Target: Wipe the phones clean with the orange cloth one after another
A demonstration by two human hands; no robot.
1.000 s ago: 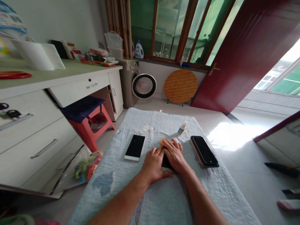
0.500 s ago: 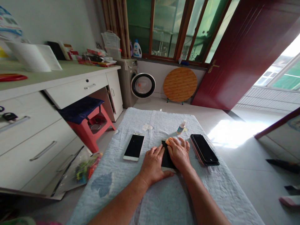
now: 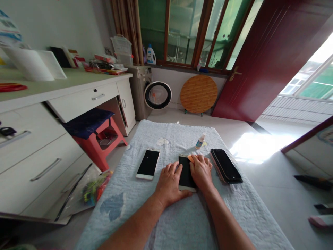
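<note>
A smartphone [image 3: 186, 173] with a dark screen lies face up on the cloth-covered table. My left hand [image 3: 168, 184] grips it, fingers along its left edge and thumb across its bottom edge. Under the fingers of my right hand [image 3: 202, 171] is a small orange cloth [image 3: 191, 158], pressed on the phone's upper right side; most of the cloth is hidden. To the left lies a second, white-framed smartphone [image 3: 148, 164]. A dark phone in a case [image 3: 226, 166] rests right of my right hand. Beyond the hands stands a small spray bottle [image 3: 200, 141].
A pale blue quilted cloth [image 3: 130, 215] covers the table. Left of it are a red stool [image 3: 104, 142] and a white desk [image 3: 85, 100]. Farther back, a washing machine with its door [image 3: 158, 95] open stands near a round wooden tabletop [image 3: 199, 93].
My right hand has shifted right with the orange cloth, from the phone's upper middle to its right edge, baring more of the screen. My left hand keeps its hold.
</note>
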